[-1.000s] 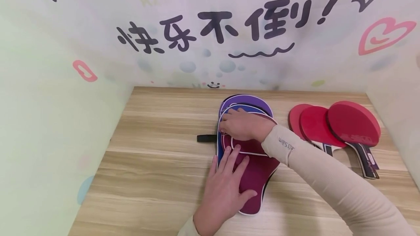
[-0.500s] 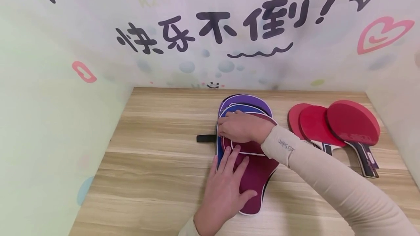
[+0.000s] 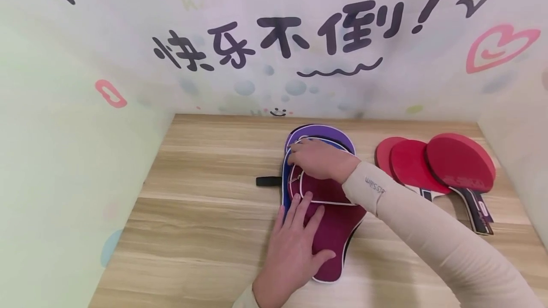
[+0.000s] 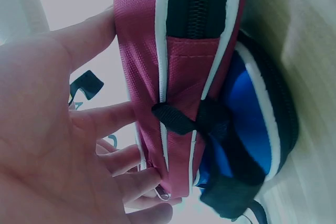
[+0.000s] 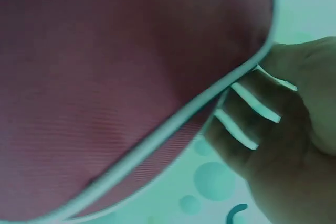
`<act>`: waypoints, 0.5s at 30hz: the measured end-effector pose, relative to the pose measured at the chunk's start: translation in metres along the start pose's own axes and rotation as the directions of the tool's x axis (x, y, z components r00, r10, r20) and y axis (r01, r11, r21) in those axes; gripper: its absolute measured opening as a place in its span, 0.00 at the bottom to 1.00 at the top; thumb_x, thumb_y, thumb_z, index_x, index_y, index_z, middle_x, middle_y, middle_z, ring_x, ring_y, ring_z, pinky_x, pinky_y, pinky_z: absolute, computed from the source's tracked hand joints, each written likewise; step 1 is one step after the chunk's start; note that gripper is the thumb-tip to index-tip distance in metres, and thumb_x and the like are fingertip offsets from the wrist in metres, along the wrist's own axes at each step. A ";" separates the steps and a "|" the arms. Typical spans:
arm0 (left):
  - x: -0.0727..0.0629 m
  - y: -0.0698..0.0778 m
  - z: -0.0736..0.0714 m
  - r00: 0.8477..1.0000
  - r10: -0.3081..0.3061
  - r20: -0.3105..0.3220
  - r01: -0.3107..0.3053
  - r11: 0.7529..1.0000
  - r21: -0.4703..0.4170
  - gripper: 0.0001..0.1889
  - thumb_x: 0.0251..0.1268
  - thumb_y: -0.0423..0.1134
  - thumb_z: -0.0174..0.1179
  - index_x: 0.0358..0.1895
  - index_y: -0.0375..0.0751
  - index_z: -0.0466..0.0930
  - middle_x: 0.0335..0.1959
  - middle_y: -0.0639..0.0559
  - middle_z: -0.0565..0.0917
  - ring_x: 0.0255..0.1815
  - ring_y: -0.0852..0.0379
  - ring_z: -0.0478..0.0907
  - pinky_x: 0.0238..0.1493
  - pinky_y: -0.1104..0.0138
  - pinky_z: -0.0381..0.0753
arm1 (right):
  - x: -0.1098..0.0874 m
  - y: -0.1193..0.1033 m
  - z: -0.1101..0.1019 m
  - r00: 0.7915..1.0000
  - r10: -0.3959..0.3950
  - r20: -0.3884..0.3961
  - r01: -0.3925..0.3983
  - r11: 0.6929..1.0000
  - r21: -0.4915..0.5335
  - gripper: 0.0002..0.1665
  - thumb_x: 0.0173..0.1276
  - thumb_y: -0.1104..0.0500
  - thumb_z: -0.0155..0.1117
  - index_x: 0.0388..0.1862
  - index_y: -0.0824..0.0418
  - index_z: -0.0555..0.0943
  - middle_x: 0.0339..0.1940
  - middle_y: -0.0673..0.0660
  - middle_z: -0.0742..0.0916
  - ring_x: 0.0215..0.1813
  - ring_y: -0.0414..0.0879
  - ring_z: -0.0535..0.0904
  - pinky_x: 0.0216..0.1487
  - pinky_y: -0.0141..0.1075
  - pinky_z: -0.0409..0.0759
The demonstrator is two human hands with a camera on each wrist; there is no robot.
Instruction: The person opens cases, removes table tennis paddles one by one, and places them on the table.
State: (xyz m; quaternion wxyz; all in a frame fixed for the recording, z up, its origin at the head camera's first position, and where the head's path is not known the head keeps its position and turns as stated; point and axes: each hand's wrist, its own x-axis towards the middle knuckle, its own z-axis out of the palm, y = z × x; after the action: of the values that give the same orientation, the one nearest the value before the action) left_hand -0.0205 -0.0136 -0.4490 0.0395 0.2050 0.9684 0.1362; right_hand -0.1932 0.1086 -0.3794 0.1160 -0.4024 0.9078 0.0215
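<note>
A maroon table tennis paddle case [image 3: 331,232] with white piping lies on top of a blue case [image 3: 285,198] and a purple case [image 3: 338,134]. My left hand [image 3: 293,246] rests on the maroon case's lower half, fingers spread and straight. In the left wrist view, its thumb and fingers lie along the case's face, beside the dark zipper [image 4: 198,3]. My right hand [image 3: 321,158] grips the maroon case's far left edge, fingers curled over it. The right wrist view shows its fingers at the white-piped rim, fingertips hidden. A small zipper pull [image 3: 295,179] shows just below this hand.
Several red table tennis paddles [image 3: 460,160] lie overlapped at the right, handles toward me. A black strap [image 3: 269,181] sticks out left of the cases. The wooden table [image 3: 205,232] meets printed walls [image 3: 239,94] at the back and sides.
My right hand has shifted a little up and away along the maroon case's edge, uncovering the zipper pull. The left hand stays in place.
</note>
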 end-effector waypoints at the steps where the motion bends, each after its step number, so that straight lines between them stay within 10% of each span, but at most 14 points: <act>1: 0.000 0.000 0.001 1.000 0.000 0.008 0.000 1.000 -0.002 0.45 0.59 0.71 0.62 0.79 0.60 0.63 0.86 0.52 0.48 0.86 0.45 0.48 0.80 0.41 0.58 | 0.000 0.001 0.002 1.000 -0.008 -0.013 0.008 1.000 0.021 0.18 0.78 0.65 0.54 0.59 0.57 0.86 0.65 0.60 0.85 0.72 0.58 0.76 0.76 0.51 0.71; 15: -0.002 0.004 0.004 0.999 0.000 -0.040 0.002 0.999 0.035 0.46 0.57 0.72 0.64 0.78 0.57 0.65 0.85 0.50 0.50 0.86 0.45 0.50 0.81 0.47 0.60 | 0.006 0.006 0.008 0.988 0.009 -0.153 0.000 0.998 0.059 0.12 0.72 0.69 0.61 0.46 0.59 0.89 0.46 0.57 0.90 0.52 0.51 0.83 0.61 0.41 0.84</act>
State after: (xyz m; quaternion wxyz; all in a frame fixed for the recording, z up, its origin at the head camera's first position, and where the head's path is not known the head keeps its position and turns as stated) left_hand -0.0170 -0.0098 -0.4519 0.0167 0.2025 0.9714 0.1231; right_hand -0.2000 0.1090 -0.3888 0.0575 -0.3974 0.9151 -0.0358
